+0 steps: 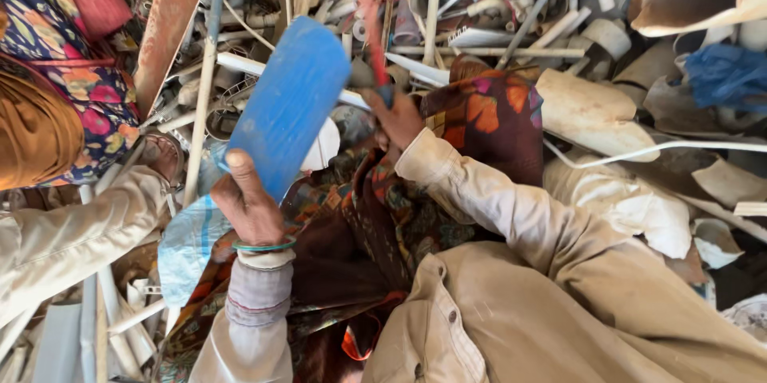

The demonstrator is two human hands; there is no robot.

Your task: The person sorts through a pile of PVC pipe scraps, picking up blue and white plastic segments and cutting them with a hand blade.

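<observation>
Beige shirt cloth (511, 327) fills the bottom of the view. Up from it, the left hand (249, 206) is curled tight around the bottom end of a flat blue plastic piece (288, 103), which tilts up over the pile of white pipes (447, 23). Just right of the blue piece, the right hand (397, 119) grips a red handle (369, 15); it is blurry, maybe a tool. Left of the blue piece, another person's sleeve (72, 231) reaches in.
</observation>
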